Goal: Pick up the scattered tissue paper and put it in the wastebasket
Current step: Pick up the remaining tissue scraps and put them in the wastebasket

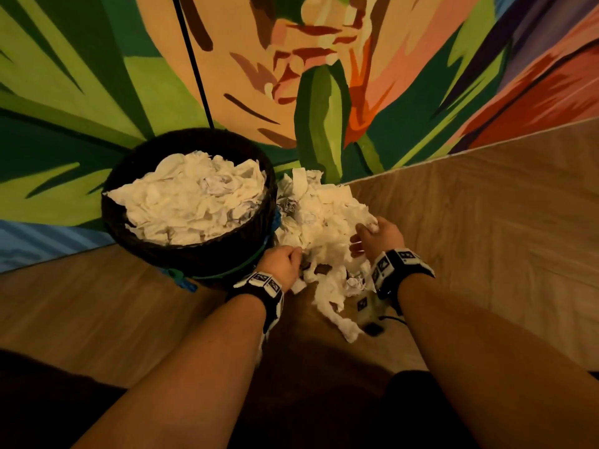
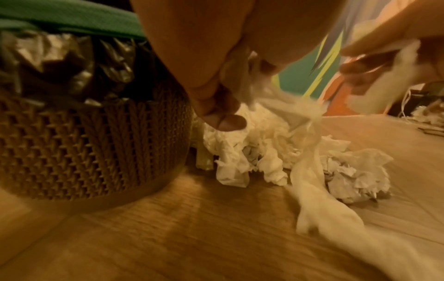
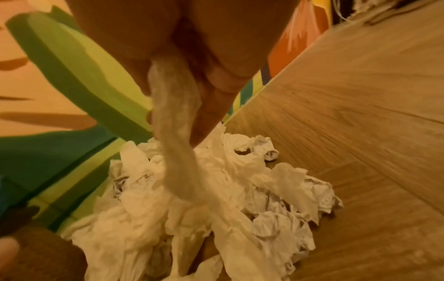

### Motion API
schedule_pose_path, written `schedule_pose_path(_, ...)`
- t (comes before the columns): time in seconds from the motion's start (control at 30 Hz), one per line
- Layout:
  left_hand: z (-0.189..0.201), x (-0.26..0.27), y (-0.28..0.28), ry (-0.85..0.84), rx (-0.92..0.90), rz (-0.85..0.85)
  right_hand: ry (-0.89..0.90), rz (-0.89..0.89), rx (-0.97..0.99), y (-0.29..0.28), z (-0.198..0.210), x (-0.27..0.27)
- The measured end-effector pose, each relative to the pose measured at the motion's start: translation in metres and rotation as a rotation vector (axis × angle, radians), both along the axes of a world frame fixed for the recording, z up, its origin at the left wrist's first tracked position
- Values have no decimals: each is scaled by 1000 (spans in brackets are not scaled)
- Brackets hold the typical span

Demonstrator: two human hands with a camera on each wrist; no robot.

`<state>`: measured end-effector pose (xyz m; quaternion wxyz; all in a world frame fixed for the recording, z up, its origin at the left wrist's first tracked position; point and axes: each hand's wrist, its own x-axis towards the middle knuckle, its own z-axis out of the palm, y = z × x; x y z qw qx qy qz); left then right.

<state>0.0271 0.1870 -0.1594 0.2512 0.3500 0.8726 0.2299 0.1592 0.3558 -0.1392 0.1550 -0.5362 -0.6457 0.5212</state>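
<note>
I observe my left hand (image 1: 282,261) and right hand (image 1: 376,234) each gripping tissue paper (image 1: 319,218) heaped on the wooden floor (image 1: 486,222) just beside the already-full wastebasket (image 1: 207,254).

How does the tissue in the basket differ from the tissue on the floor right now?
The tissue in the wastebasket sits heaped to the rim, untouched; the floor pile sprawls beside the wastebasket, with a strip trailing toward the camera. The left hand and right hand are gripping the floor pile. Both are crumpled white paper.
</note>
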Motion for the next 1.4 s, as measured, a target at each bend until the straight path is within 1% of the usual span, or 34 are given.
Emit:
schedule_pose_path(0.03, 0, 0, -2, -1, -6, 12, 6, -15, 11, 0, 1, 3)
schedule_pose_path(0.1, 1, 3, -5, 15, -75, -1, -46, -22, 70, 3, 0, 7)
schedule_pose_path(0.13, 1, 5, -6, 16, -112, -12, -109, -11, 112, 4, -1, 10)
schedule_pose_path(0.2, -2, 9, -7, -31, -128, -21, -240, 44, 156, 1, -3, 16)
schedule_pose_path(0.23, -4, 11, -8, -64, -123, -27, -293, 104, 167, -4, -4, 20)
schedule_pose_path(0.3, -11, 19, -9, -79, -123, -80, -411, 317, 145, -18, -8, 25)
schedule_pose_path(0.37, -20, 26, -8, -73, -154, -192, -576, 579, 63, -37, -16, 27)
schedule_pose_path(0.43, -32, 28, -4, -63, -204, -310, -749, 840, 48, -57, -20, 24)
schedule_pose_path(0.47, -36, 28, -1, -56, -226, -358, -810, 935, 56, -66, -22, 23)
schedule_pose_path(0.57, -45, 26, 7, -127, -265, -397, -924, 1113, 124, -87, -31, 25)
schedule_pose_path(0.63, -52, 29, 12, -110, -310, -404, -908, 1143, 123, -96, -40, 30)
schedule_pose_path(0.7, -59, 34, 15, -74, -335, -374, -851, 1132, 89, -99, -51, 32)
schedule_pose_path(0.73, -62, 37, 15, -65, -318, -343, -844, 1135, 75, -98, -53, 32)
schedule_pose_path(0.77, -63, 40, 15, -50, -280, -304, -860, 1135, 62, -96, -53, 31)
schedule_pose_path(0.83, -63, 42, 14, -26, -148, -183, -875, 1092, 43, -85, -52, 28)
schedule_pose_path(0.9, -57, 39, 10, -35, -27, -88, -773, 974, 22, -73, -52, 28)
schedule_pose_path(0.97, -46, 34, 5, -32, 59, -50, -671, 824, 21, -65, -51, 30)
schedule_pose_path(1.0, -41, 31, 2, -33, 91, -38, -656, 762, 53, -62, -50, 29)
schedule_pose_path(1.07, -29, 25, -3, -28, 109, -36, -665, 655, 126, -56, -46, 28)
schedule_pose_path(1.13, -18, 20, -12, -11, 100, -67, -634, 536, 133, -51, -38, 27)
schedule_pose_path(1.23, 2, 20, -24, 54, 136, -176, -539, 359, 121, -46, -23, 26)
schedule_pose_path(1.27, 11, 21, -27, 71, 164, -213, -473, 308, 119, -45, -16, 22)
schedule_pose_path(1.33, 35, 25, -29, 64, 223, -249, -287, 206, 75, -42, 1, 10)
schedule_pose_path(1.37, 50, 25, -30, 49, 252, -244, -170, 150, 39, -41, 12, 0)
schedule_pose_path(1.4, 66, 25, -29, 40, 281, -231, -90, 99, 44, -40, 23, -9)
